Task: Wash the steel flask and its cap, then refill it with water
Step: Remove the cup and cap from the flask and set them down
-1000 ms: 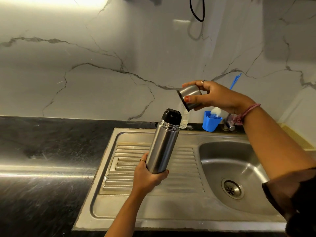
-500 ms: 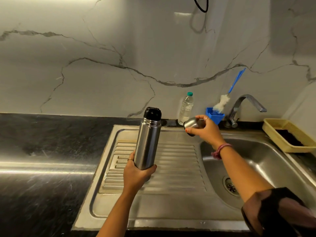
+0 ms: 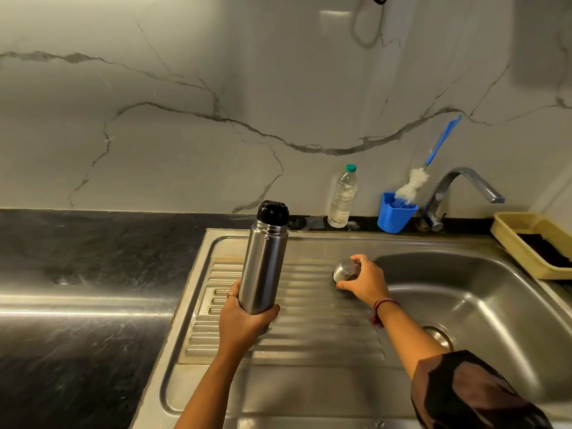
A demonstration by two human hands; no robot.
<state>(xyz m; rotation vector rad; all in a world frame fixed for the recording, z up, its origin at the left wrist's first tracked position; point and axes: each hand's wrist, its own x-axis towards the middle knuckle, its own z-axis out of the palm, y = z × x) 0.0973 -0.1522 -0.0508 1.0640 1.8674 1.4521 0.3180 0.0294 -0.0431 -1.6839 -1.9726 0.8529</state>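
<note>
My left hand (image 3: 240,324) grips the lower end of the steel flask (image 3: 263,264), holding it upright above the ribbed drainboard (image 3: 309,329). A black inner stopper (image 3: 272,213) still tops the flask. My right hand (image 3: 363,281) holds the steel cap (image 3: 346,271) from above, down on the drainboard at the basin's left edge. The fingers cover part of the cap.
The steel sink basin (image 3: 483,305) with its drain lies to the right, under a chrome tap (image 3: 458,193). A clear water bottle (image 3: 342,198) and a blue cup (image 3: 394,216) with a bottle brush (image 3: 427,171) stand behind. A yellow tray (image 3: 532,243) sits far right. Black countertop (image 3: 77,289) spreads left.
My right hand has carried the cap from head height down to the drainboard beside the basin. The flask in my left hand has stayed upright, shifting slightly left.
</note>
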